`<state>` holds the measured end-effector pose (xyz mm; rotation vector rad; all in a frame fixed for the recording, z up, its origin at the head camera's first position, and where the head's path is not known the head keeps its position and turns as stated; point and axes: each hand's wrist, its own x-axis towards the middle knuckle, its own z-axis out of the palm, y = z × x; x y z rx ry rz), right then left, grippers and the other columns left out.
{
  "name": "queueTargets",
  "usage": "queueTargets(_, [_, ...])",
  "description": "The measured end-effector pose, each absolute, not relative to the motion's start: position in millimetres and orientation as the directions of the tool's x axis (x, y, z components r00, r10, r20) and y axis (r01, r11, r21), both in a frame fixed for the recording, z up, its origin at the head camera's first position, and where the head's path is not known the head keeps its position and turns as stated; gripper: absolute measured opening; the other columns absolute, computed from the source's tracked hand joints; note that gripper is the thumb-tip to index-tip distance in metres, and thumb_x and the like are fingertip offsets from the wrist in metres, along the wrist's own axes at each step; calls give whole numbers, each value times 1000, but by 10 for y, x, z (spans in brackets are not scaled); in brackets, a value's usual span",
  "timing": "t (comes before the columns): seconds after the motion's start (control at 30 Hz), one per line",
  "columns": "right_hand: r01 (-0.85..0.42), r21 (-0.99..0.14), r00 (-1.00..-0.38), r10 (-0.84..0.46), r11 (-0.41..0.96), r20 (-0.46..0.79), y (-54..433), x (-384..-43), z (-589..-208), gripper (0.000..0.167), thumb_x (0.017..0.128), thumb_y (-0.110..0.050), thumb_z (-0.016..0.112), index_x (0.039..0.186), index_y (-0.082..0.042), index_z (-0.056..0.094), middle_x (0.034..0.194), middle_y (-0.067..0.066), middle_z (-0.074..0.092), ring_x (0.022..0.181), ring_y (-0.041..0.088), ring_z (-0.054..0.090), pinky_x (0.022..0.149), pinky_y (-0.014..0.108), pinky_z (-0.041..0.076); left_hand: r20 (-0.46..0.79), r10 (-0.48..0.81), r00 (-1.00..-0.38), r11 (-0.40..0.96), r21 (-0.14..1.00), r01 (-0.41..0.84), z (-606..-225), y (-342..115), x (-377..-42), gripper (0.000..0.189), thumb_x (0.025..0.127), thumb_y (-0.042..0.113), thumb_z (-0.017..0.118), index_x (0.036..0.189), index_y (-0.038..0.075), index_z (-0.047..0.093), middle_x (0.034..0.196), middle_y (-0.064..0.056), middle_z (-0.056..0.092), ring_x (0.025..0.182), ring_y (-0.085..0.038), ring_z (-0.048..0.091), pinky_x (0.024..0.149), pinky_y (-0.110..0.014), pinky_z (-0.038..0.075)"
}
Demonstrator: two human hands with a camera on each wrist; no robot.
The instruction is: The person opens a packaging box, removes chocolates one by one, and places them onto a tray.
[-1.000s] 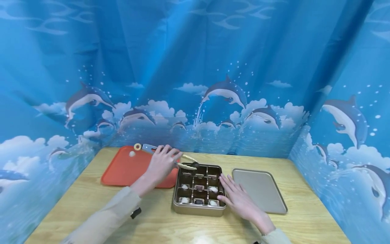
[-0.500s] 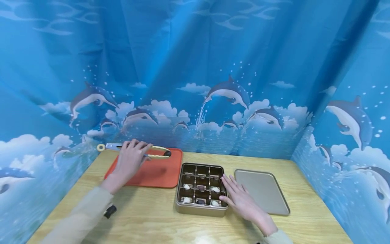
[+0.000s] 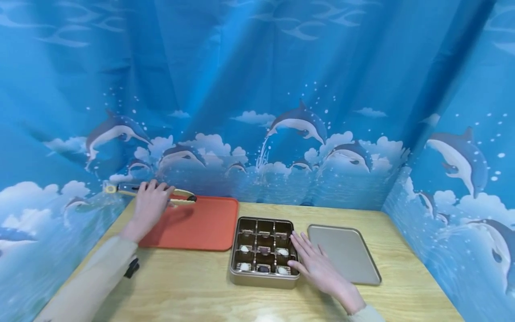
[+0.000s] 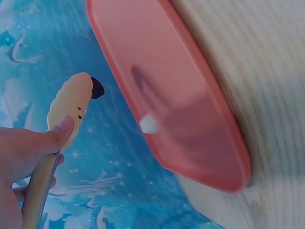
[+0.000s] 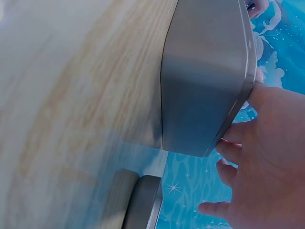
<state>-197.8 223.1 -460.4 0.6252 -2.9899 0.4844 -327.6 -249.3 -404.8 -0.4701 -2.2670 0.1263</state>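
In the head view my left hand (image 3: 150,208) grips a pair of tongs (image 3: 183,201) above the back left of the red tray (image 3: 213,223). A dark brown piece like a chocolate (image 4: 98,88) is pinched at the cream-coloured tong tips, seen in the left wrist view. A small white piece (image 4: 148,124) lies on the tray below. My right hand (image 3: 318,266) lies with extended fingers against the right rim of a divided tin box (image 3: 263,281). White and dark pieces sit in several of its compartments; the back row's contents are hard to make out.
A flat tin lid (image 3: 346,250) lies on the wooden table (image 3: 193,290) to the right of the box. Blue dolphin-printed curtains (image 3: 257,89) close off the back and both sides.
My left hand has carried the tongs and the dark piece leftward, from above the box's back left corner to the tray's far left. The right hand keeps its place at the box.
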Motion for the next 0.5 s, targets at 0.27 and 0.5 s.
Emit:
queueTargets(0.27, [-413,-280,-911,-389,867,138,2243,-1967,-4617,73,105,-49,45,160,-7,23,165,7,16,153,34,16,117,66,15,541,383,-749,918,-312,244,-4128,-2442,-3501,37,66,23,92,93,8,73,89,-13,66,93,-36,56,80,-48,40])
queueTargets(0.5, [-404,-277,-915,-383,872,129,2250,-1981,-4627,73,105,-50,43,161,-9,21,166,5,14,153,30,14,117,65,14,446,394,-804,909,-317,270,-4159,-2331,-3621,31,73,18,88,98,6,74,92,-14,66,98,-38,56,86,-50,40])
